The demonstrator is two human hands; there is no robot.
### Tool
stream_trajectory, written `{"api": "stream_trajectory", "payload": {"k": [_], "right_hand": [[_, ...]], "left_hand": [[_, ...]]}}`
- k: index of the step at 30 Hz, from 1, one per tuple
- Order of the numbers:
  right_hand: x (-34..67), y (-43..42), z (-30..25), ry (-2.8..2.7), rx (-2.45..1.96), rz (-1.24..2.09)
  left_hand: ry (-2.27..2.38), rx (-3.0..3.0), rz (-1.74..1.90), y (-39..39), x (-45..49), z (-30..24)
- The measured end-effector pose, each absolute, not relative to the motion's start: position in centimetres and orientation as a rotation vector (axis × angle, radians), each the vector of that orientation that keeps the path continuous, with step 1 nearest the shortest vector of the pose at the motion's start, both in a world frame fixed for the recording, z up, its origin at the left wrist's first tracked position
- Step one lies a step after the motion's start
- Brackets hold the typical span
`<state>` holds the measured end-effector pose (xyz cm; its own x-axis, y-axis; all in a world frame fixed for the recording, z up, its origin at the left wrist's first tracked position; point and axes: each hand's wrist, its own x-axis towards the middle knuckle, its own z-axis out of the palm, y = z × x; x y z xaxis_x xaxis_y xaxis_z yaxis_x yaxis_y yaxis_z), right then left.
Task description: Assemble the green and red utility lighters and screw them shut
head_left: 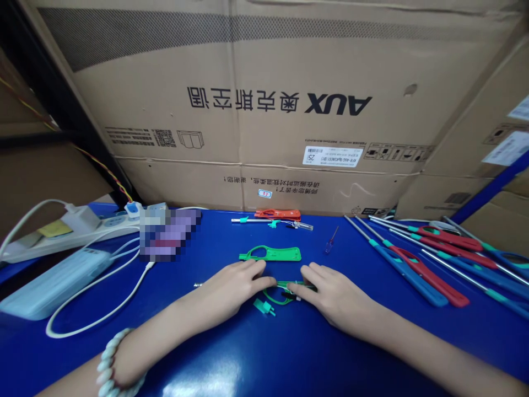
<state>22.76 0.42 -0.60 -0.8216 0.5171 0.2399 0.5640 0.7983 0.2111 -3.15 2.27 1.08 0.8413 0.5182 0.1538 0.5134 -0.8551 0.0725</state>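
Note:
Both of my hands rest on a blue table [248, 353], fingertips meeting over a green plastic lighter part [285, 292]. My left hand [235, 286] curls its fingers onto the part's left end. My right hand [330, 295] pinches its right end, where a small dark piece shows. A small teal clip [264, 307] lies just below the part, free of both hands. A green handle shell [270, 254] lies flat just beyond my fingers. Farther back sit an orange handle shell [278, 214] and a thin metal tube [273, 222].
Several long blue and red stick lighters [425, 264] lie at the right. A small screwdriver [330, 241] lies near the middle. A white power strip [70, 231], a power bank [53, 284] and cables sit at left. Big cardboard boxes [264, 110] wall off the back.

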Motion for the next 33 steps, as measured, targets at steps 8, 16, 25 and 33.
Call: {"api": "stream_trajectory", "payload": {"k": [8,16,25,33], "right_hand": [[22.89,0.60,-1.13,-2.821,-0.892,-0.403],[23.03,0.69,-1.45,-2.837,-0.942,-0.333],[23.04,0.67,-1.23,-2.829,-0.922,-0.295],[23.19,0.79,-0.59,-2.846,-0.908,-0.218]], "left_hand": [[0.927,2.992,0.208,1.95,-2.67,1.24],[0.954,2.887,0.215,2.10,-2.61,1.18],[0.841,2.894,0.252,2.46,-3.35,1.04],[0.913,3.035,0.192,2.16,-2.90,0.66]]}}
